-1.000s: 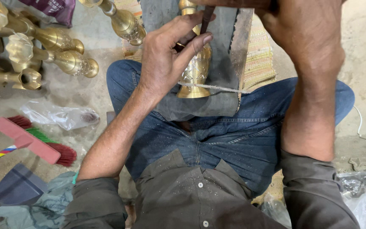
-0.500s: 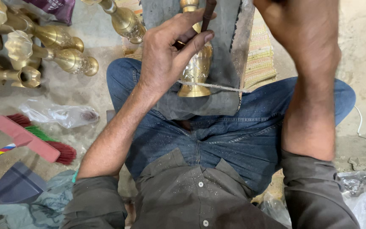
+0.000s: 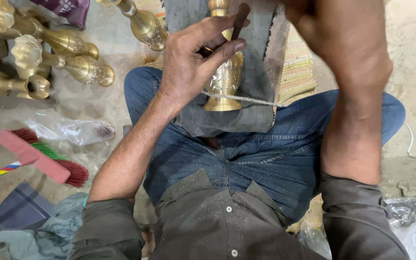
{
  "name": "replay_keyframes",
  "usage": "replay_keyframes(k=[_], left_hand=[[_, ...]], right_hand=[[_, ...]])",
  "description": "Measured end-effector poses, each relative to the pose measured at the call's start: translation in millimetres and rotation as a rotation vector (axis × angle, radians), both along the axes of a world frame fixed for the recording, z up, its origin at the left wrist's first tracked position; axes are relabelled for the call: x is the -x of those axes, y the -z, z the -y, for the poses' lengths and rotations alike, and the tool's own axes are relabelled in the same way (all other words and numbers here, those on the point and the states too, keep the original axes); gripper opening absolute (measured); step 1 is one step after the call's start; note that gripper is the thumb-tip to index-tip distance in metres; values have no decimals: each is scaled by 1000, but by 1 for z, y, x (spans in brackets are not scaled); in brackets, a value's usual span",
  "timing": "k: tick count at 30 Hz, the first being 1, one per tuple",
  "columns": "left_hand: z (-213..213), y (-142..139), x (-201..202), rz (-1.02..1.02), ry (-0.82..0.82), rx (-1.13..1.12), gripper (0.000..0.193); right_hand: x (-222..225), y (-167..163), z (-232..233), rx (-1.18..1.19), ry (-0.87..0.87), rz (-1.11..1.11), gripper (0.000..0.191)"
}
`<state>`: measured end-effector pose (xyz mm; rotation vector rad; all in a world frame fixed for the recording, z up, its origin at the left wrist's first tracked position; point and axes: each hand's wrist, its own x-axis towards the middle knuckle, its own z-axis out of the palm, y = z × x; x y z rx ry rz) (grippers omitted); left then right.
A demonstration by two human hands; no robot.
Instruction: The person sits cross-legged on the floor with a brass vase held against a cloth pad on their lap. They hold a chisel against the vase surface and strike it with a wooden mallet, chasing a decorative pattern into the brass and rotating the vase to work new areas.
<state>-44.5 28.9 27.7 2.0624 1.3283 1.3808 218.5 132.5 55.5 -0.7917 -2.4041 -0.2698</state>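
Head view: brass vase (image 3: 223, 79) under left hand (image 3: 188, 67) fingertips (image 3: 239, 46)

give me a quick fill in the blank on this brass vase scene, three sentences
1. The left hand steadies a ____-coloured vase on the lap.
2. A thin dark tool is pinched in the ____ hand.
3. The red brush lies on the floor beside the person's ____ arm.

Missing words: brass (gold); left; left
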Motion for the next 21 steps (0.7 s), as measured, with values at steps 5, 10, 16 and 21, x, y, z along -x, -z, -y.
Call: replay_keyframes(k=[5,10,16,21], left_hand=[[-8,1,11,120,21,284,33],[-5,2,17,84,194,14,31],[-4,-2,16,70,203,70,35],[-2,-6,13,45,141,102,33]], right_hand=[[0,0,1,3,-18,-20,13],[2,5,-3,-57,-11,-45,11],[8,3,-3,217,-88,-231,10],[7,-1,5,112,-56,-118,5]])
